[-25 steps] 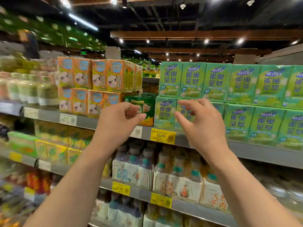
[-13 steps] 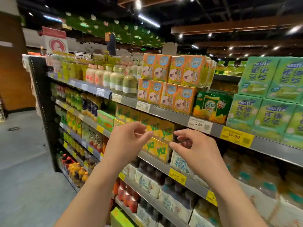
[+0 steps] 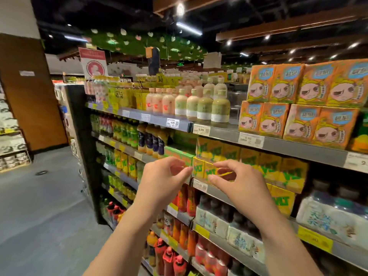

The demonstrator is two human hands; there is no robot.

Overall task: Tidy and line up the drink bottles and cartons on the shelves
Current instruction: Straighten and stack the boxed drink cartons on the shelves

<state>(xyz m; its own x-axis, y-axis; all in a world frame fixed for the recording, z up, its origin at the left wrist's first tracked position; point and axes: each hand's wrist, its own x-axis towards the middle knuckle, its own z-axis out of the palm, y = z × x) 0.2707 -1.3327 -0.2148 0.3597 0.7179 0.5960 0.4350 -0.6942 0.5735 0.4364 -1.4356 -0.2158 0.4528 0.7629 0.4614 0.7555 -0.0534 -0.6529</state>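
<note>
Yellow drink carton packs (image 3: 264,166) stand in a row on the second shelf, with a green carton pack (image 3: 179,154) to their left. My left hand (image 3: 165,180) and my right hand (image 3: 237,182) hover side by side in front of the leftmost yellow packs, fingers curled and apart, holding nothing. Neither hand touches a carton. On the top shelf, orange carton packs (image 3: 298,100) are stacked two high at the right. Milk-tea bottles (image 3: 199,104) in pink, beige and green stand to their left.
Lower shelves hold red and orange bottles (image 3: 185,200) and wrapped bottle packs (image 3: 328,218). Price tags line the grey shelf edges (image 3: 288,148). The shelf unit ends at a dark side panel (image 3: 83,148). Grey aisle floor (image 3: 39,206) opens to the left, by a brown wall.
The view has swung left along the shelves, from the green Nestea cartons to the yellow packs. Both hands stayed raised and empty, now lower, before the second shelf.
</note>
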